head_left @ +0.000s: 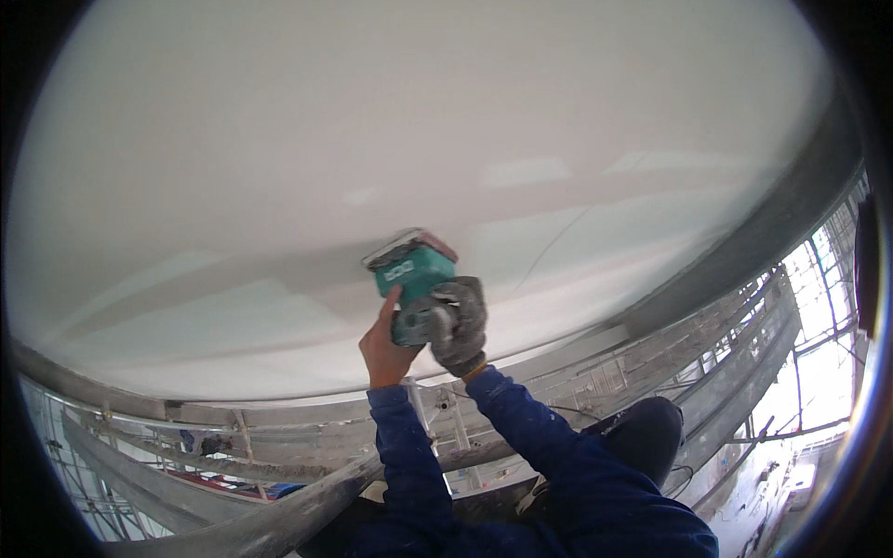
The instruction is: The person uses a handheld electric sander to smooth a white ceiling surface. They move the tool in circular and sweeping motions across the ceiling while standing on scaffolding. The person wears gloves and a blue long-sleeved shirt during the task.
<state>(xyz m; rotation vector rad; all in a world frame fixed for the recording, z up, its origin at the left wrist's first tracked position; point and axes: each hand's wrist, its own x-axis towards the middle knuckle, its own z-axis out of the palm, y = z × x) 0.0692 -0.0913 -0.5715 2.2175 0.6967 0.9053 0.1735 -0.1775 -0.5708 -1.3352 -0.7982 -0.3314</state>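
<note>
A teal power sander (pixel 416 274) is raised in both my hands, its dark sanding pad up against a large pale plastered surface (pixel 279 139). My bare left hand (pixel 383 346) wraps the left side of its body, with the thumb or a finger stretched up along the casing. Around the rear of the tool on the right closes my right hand (pixel 459 325), in a grey work glove with a yellowish cuff. The pad's edges look slightly smeared by motion. Both forearms wear dark blue sleeves.
A thin dark line, like a cable or crack, marks the surface at right. Below run scaffold planks and rails (pixel 298 502), with a dark beam (pixel 726 260) bounding the right side. Bright openings with scaffold poles lie at far right. My dark-clad knee (pixel 646 442) is bent nearby.
</note>
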